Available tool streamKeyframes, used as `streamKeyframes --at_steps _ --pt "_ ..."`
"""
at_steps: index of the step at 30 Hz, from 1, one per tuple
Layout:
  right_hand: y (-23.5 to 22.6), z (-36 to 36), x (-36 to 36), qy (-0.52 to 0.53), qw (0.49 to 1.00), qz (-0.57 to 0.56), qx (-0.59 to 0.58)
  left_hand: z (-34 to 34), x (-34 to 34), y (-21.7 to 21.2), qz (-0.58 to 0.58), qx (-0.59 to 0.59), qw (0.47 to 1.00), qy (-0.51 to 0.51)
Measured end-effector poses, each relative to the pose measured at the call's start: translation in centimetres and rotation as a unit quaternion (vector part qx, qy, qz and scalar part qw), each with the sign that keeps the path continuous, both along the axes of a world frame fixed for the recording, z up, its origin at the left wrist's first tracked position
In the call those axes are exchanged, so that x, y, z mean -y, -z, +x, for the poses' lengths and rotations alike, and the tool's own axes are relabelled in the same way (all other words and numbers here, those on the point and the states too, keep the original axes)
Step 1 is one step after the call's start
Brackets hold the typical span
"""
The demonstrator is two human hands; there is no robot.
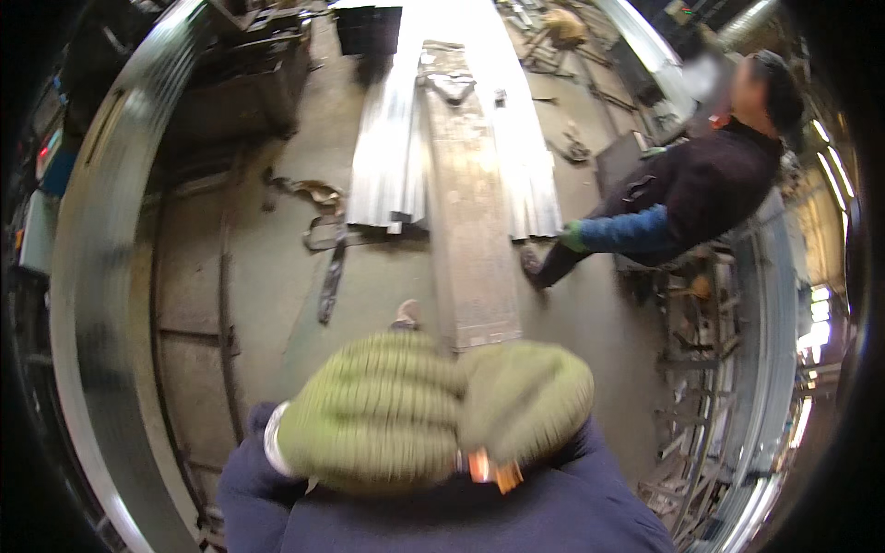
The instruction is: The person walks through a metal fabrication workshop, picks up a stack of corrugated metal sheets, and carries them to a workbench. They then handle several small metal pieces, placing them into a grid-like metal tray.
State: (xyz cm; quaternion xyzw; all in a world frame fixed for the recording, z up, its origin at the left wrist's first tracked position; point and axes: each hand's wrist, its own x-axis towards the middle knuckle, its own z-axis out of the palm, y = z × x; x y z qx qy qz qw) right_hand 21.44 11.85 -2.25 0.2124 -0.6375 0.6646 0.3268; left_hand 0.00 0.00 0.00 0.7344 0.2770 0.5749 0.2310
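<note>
My left hand (373, 412) and my right hand (527, 398), both in green knitted work gloves, come together close in front of my dark blue clothing. Their fingers are curled in and the gloves touch along the middle. A small shiny orange piece (489, 470) pokes out below where they meet, next to my right hand's lower edge. Its kind is not clear, and whatever else the fingers enclose is hidden. Slight motion blur softens the gloves.
Ahead, a long worn plank-like beam (475, 212) runs between bright stacked metal profiles (387, 175). A co-worker (719, 175) bends at their right end, a gloved hand near it. Dark straps (332, 276) lie on the floor. Long metal lengths (92, 267) line the left; racks (701, 369) stand right.
</note>
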Motion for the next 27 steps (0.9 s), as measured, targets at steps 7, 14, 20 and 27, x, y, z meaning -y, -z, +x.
streamKeyframes --at_steps 7,14,20,27 --pt "13.0 3.7 -9.5 0.445 0.762 -0.046 0.468 -22.3 -8.2 22.9 -0.413 0.025 0.71 -0.57" --pt "17.2 9.6 -14.0 0.441 0.695 -0.114 0.556 -18.8 -10.9 33.0 -0.523 -0.071 0.701 -0.48" --pt "15.5 8.4 -19.2 0.472 0.715 -0.126 0.5 -10.9 -23.2 30.5 -0.548 -0.091 0.782 -0.283" --pt "17.1 9.6 -21.6 0.531 0.664 -0.153 0.505 -9.2 -32.8 27.5 -0.468 -0.094 0.853 -0.213"
